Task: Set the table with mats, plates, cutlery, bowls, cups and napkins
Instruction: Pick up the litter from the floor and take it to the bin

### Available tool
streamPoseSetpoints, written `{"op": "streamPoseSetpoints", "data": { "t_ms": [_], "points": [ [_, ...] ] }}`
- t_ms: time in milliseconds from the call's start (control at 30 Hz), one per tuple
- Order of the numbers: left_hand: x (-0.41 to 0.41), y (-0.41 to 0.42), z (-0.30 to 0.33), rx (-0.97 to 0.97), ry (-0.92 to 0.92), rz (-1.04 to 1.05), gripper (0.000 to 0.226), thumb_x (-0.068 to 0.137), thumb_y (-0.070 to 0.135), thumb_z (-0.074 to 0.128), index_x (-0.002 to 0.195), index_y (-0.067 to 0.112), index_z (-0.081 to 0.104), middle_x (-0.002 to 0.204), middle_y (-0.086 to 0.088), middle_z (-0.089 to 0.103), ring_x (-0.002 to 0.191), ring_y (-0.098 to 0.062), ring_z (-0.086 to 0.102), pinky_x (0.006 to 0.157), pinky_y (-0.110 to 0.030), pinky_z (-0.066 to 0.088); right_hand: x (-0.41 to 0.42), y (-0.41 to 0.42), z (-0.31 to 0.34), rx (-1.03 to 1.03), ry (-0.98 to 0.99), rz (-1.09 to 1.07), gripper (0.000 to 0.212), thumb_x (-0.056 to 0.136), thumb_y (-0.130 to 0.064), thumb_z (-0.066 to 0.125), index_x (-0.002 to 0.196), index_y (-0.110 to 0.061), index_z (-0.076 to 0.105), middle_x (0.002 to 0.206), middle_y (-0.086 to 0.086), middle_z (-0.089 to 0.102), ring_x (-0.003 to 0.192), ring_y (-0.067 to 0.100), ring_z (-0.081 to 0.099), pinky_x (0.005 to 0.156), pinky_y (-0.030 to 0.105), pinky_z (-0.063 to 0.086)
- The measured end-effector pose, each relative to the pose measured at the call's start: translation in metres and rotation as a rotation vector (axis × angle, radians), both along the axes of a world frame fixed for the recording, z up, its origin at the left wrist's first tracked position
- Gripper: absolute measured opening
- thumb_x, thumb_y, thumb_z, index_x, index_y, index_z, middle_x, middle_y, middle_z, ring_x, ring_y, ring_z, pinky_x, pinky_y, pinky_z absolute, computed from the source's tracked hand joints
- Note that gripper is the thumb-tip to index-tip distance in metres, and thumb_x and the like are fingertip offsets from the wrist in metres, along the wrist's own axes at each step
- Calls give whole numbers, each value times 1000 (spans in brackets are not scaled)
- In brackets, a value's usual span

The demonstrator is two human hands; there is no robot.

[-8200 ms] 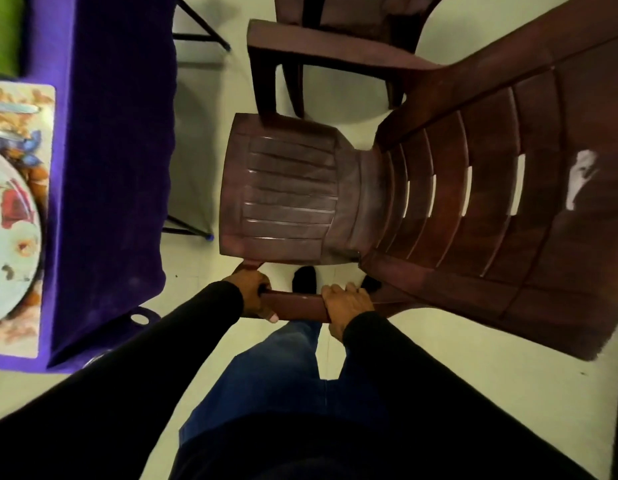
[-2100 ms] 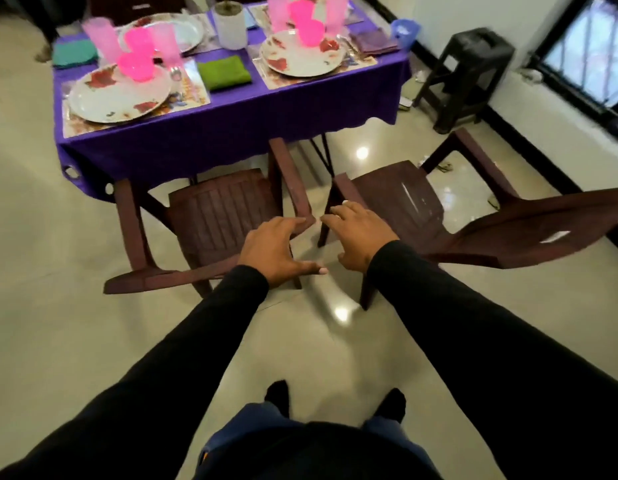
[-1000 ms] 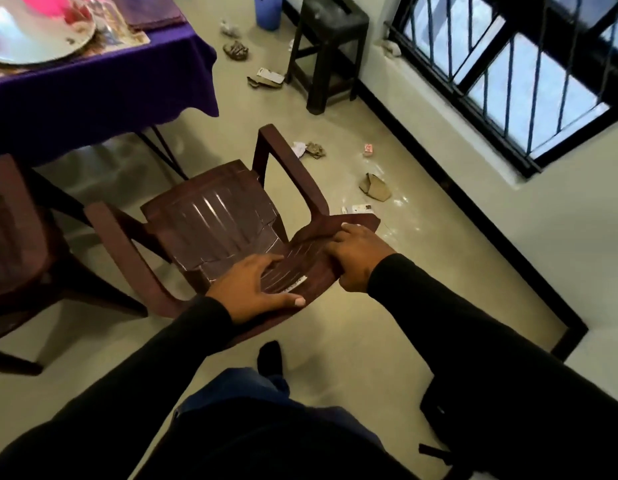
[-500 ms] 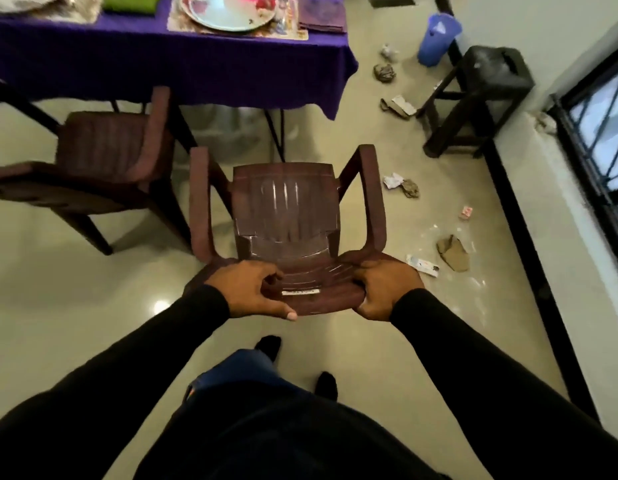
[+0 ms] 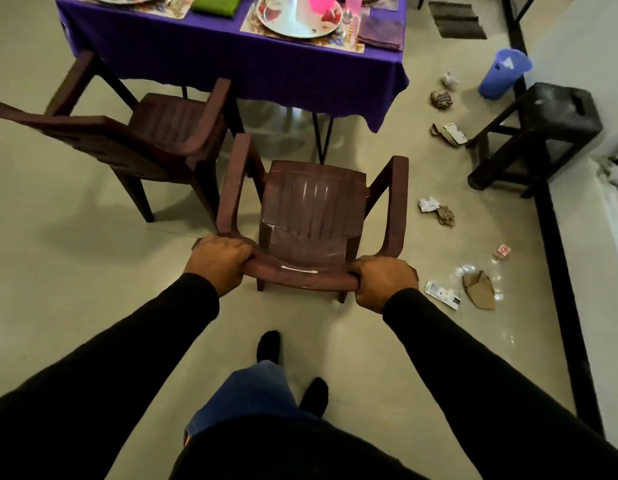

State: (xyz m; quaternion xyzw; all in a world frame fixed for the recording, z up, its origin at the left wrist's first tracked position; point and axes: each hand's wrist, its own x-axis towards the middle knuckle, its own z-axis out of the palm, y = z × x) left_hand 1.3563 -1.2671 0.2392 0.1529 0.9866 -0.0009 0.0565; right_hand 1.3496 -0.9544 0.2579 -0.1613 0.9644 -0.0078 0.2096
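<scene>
A brown plastic chair (image 5: pixel 312 206) faces the table with its back toward me. My left hand (image 5: pixel 220 259) grips the left end of the chair's top rail. My right hand (image 5: pixel 382 280) grips the right end. The table wears a purple cloth (image 5: pixel 266 67). On it lies a floral mat (image 5: pixel 349 39) with a plate (image 5: pixel 283 22), a pink cup (image 5: pixel 320 1) on the plate, and a purple napkin (image 5: pixel 382 31) beside it. A green napkin (image 5: pixel 215 2) lies further left.
A second brown chair (image 5: pixel 138 133) stands to the left, close to the table. A black stool (image 5: pixel 539 133) and a blue jug (image 5: pixel 504 72) are at the right by the wall. Paper scraps and litter (image 5: pixel 477 289) lie on the floor to the right.
The chair sits nearer the table's right place setting than half a second ago. Both hands have shifted outward to the ends of its top rail.
</scene>
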Motion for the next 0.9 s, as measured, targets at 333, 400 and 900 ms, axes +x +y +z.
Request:
{"op": "streamPoseSetpoints", "data": {
  "t_ms": [333, 400, 900],
  "points": [
    [-28, -1, 9, 32, -12, 63, 25, 72, 18, 82, 95, 27, 77, 86, 5, 76, 80, -24, 71, 75, -35, 57, -31, -9, 2, 29, -25, 10, 30, 80, -30, 58, 109, -30, 66, 98, -7, 67, 86, 21, 64, 76, 39, 57],
    [-41, -3, 13, 25, -12, 67, 25, 74, 17, 80, 97, 28, 77, 88, 7, 76, 81, -21, 71, 76, -34, 56, -43, -16, 3, 37, -32, 3, 30, 80, -30, 58, 109, -30, 66, 98, -6, 68, 85, 22, 64, 78, 41, 58],
    [-200, -57, -9, -139, -93, 58, 26, 80, 30, 61, 102, 39, 71, 90, 12, 71, 88, -15, 67, 88, -38, 52, -179, -69, 5, 146, -161, -84, 44, 78, -34, 64, 122, -32, 63, 106, -4, 68, 88, 21, 61, 79, 37, 54]
  ]
}}
